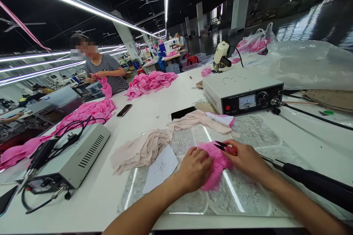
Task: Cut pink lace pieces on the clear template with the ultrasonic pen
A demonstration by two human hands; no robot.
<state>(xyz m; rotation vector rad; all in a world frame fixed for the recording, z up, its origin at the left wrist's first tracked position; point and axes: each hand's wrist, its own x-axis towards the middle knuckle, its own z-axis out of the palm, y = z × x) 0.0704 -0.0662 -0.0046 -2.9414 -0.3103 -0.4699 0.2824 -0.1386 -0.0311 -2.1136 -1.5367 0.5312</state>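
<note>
the left hand (196, 170) rests, fingers bent, on pink fabric (217, 170) over a clear sheet (187, 205); the right hand (245, 156) grips black-bladed snips (231, 149) above the fabric. beige cloth (142, 150) and a dotted white card (161, 169) lie left, a metered box (245, 84) farther right, a striped-topped person (109, 68) far left.

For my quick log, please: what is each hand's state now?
Left hand: on pink fabric; grip cannot be told.
Right hand: closed, holding black-bladed snips.

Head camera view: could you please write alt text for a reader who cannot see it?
The left hand rests on pink lacy fabric; the right hand holds black-bladed snips. Behind them stands a pale control box with a meter.
</note>
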